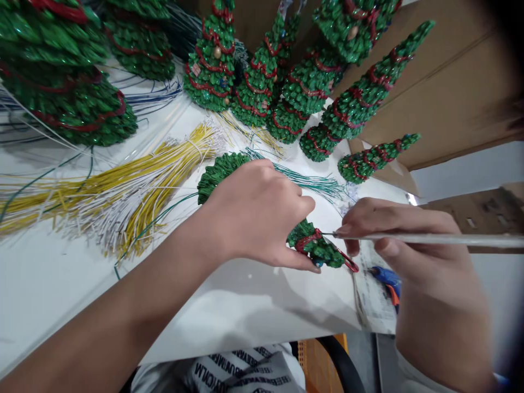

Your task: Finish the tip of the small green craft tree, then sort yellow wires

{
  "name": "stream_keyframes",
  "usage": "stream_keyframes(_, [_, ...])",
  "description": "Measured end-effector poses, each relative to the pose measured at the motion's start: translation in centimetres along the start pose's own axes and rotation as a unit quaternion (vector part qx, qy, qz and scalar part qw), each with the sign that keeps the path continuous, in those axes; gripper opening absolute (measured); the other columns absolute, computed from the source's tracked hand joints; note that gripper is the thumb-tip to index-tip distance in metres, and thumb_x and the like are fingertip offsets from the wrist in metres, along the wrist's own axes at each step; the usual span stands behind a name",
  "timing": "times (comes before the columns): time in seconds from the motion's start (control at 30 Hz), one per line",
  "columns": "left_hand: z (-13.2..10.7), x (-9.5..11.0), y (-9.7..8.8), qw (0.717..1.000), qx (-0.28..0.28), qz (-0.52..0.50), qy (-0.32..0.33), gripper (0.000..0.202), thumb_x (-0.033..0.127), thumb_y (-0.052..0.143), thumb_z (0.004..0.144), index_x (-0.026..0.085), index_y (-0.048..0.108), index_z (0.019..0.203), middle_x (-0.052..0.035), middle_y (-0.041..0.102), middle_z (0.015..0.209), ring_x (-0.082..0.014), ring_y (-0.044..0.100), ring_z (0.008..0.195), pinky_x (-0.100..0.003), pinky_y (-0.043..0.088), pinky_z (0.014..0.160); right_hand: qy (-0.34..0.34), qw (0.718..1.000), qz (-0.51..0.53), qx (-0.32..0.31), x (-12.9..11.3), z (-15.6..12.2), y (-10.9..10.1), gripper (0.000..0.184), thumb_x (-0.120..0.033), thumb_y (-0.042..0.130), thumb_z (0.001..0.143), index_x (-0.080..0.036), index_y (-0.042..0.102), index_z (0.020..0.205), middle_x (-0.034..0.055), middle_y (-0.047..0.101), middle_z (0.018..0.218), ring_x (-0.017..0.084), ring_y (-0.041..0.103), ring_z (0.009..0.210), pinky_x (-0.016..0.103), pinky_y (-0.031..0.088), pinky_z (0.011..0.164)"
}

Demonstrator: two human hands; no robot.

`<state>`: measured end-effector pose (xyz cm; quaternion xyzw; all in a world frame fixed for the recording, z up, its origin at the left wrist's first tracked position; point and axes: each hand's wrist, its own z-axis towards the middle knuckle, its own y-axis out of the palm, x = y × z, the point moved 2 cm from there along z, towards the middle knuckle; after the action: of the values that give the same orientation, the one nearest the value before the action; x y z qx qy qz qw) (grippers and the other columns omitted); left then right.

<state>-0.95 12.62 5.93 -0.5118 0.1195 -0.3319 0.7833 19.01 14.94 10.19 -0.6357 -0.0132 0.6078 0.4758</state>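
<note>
My left hand (262, 213) is wrapped round a small green Christmas tree figurine (331, 252), which lies tilted over the white table. The tree's wide base shows behind the hand, and its narrow end with red garland pokes out past the thumb. In my right hand (426, 273) is a thin paintbrush (409, 238), held like a pen. Its fine tip touches or nearly touches the red garland; I cannot tell which. The middle of the tree is hidden by my left hand.
Several green trees with red garlands, such as this one (210, 65), stand along the back. Bundles of yellow and white wires (164, 185) and green wires (315, 183) lie on the table (245, 305). A blue tool (387, 277) rests on newspaper at right. Cardboard (458, 82) stands behind.
</note>
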Motion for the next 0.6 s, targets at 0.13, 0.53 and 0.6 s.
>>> stream_keyframes(0.13, [-0.1,0.1,0.0,1.0,-0.005,0.0,-0.002,0.056,0.076,0.063,0.065,0.02,0.062,0.067,0.0002,0.062,0.061,-0.0256,0.066,0.066,-0.039,0.042,0.065,-0.053,0.998,-0.043,-0.008,-0.7,0.3,-0.8,0.02,-0.025,0.059,0.093,-0.026,0.071,0.108,0.0018,0.072,0.085,0.013,0.066,0.073,0.027,0.056,0.058])
stream_keyframes(0.53, [-0.1,-0.1,0.0,1.0,0.008,-0.001,-0.013,0.057,0.077,0.062,0.065,0.021,0.064,0.07,0.0005,0.061,0.06,-0.025,0.065,0.063,-0.039,0.043,0.064,-0.061,0.997,-0.047,0.001,-0.2,0.6,0.4,0.015,-0.023,0.06,0.093,-0.023,0.071,0.103,0.0005,0.072,0.086,0.011,0.066,0.082,0.023,0.055,0.069])
stream_keyframes(0.6, [-0.1,-0.1,0.0,1.0,0.007,-0.002,-0.016,0.056,0.077,0.062,0.065,0.021,0.065,0.071,0.0004,0.062,0.06,-0.0253,0.065,0.063,-0.039,0.043,0.063,-0.054,0.998,-0.029,0.025,0.1,0.1,0.5,0.015,-0.024,0.06,0.092,-0.024,0.072,0.102,0.0005,0.072,0.086,0.011,0.066,0.082,0.024,0.055,0.07])
